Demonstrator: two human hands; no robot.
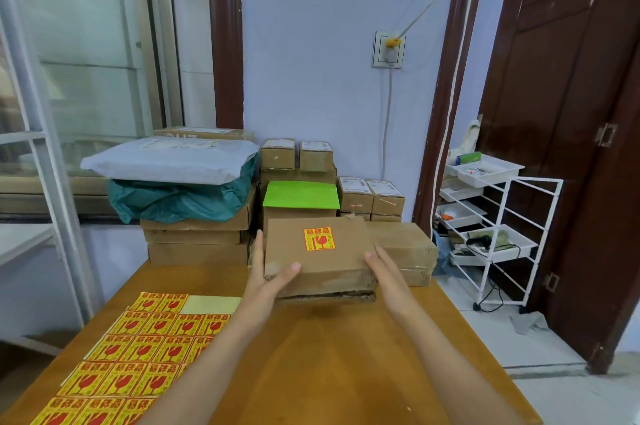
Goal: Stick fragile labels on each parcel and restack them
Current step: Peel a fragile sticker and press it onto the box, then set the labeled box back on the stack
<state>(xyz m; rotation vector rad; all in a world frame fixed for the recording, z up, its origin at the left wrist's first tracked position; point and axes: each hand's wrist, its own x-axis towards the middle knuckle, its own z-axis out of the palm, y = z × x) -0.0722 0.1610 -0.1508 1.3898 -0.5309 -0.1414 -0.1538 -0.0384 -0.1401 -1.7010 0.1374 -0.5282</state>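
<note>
A brown cardboard parcel (332, 262) with a red-and-yellow fragile label (319, 238) on its top is held just above the wooden table (329, 355). My left hand (268, 274) grips its left side, thumb across the front top edge. My right hand (384, 269) holds its right side, fingers along the edge. A sheet of fragile labels (138, 348) lies on the table at the front left, with one blank patch at its top right. More parcels stand behind: a flat brown box (408, 248) to the right and a box with a green sheet (300, 195) on top.
Stacked flat boxes (197, 237) with a teal bag (180, 199) and a white mailer (169, 158) sit at the back left. Small labelled boxes (370, 196) line the wall. A white wire trolley (498, 234) stands right of the table, before a dark wooden door (568, 113).
</note>
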